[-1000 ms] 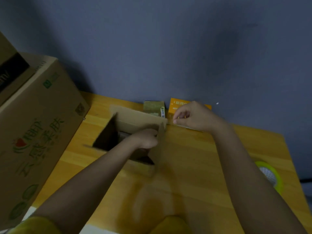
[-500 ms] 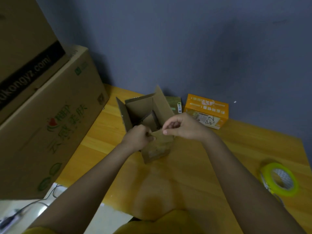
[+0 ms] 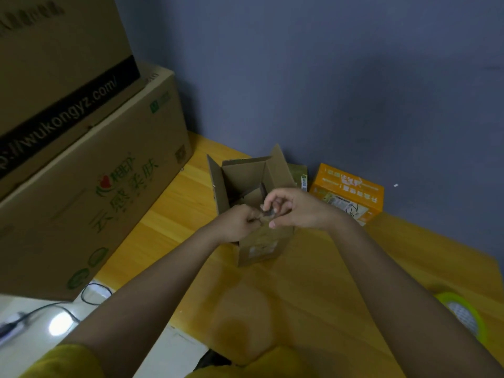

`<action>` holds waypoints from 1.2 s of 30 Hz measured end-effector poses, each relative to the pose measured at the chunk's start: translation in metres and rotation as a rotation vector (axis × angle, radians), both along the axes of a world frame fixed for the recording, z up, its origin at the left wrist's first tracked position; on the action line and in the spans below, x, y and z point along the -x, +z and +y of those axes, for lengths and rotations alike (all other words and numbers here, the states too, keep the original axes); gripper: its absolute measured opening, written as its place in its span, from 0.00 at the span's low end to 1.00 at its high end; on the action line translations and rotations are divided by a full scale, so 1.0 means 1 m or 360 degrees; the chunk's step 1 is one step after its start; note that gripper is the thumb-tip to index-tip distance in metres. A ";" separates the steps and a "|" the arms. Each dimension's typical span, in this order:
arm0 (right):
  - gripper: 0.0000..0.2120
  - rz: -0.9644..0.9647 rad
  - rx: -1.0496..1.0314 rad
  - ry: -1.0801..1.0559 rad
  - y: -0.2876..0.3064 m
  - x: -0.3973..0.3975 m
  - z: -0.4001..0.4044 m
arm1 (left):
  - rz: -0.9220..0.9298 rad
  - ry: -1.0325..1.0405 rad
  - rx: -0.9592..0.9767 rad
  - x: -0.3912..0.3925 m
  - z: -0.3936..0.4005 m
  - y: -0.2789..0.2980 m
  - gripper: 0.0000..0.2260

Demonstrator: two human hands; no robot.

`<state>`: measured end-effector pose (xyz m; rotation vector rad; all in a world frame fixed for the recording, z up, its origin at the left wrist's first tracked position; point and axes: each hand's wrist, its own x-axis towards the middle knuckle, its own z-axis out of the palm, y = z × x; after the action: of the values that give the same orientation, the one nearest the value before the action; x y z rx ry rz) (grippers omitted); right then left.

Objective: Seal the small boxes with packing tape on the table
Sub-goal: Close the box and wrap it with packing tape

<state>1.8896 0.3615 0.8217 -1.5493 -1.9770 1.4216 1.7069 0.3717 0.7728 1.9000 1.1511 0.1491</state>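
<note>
Cardboard box [image 3: 259, 241], flaps up, near flap pinched by L hand [image 3: 240, 222] & R hand [image 3: 294, 208].

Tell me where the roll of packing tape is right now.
The tape roll lies on the table at the head view's lower right edge, beside the person's right forearm, apart from the open box.

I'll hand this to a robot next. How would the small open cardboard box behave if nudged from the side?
The small cardboard box looks light: it seems to hold little, so it would probably slide on the smooth wooden table. It stands tall and narrow, so it may tip. Its raised flaps would likely bend.
</note>
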 end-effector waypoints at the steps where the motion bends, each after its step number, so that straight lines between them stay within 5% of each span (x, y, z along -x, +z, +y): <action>1: 0.14 -0.0016 0.0012 0.0012 -0.001 0.001 0.002 | -0.0007 -0.0002 0.0011 0.002 0.001 -0.003 0.11; 16: 0.15 0.0033 0.0203 0.0144 -0.006 0.015 0.018 | -0.0093 -0.0210 0.0411 0.012 0.011 0.008 0.22; 21: 0.16 -0.0084 0.0111 0.0163 -0.010 0.020 0.020 | -0.0085 -0.0211 0.0403 0.014 0.011 0.005 0.28; 30: 0.15 -0.0039 -0.0134 0.0074 -0.020 0.020 0.016 | 0.0041 0.0054 0.0062 0.006 0.006 -0.014 0.19; 33: 0.12 -0.0138 -0.0362 0.0045 -0.024 0.021 0.014 | 0.0069 0.0114 0.0043 0.003 0.004 -0.013 0.26; 36: 0.07 -0.0390 -0.0692 0.0126 -0.021 0.021 0.014 | 0.0044 0.0179 0.0063 0.001 0.000 -0.009 0.45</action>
<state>1.8691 0.3756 0.8010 -1.5076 -2.3138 0.7736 1.7062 0.3721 0.7639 1.8087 1.2714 0.1611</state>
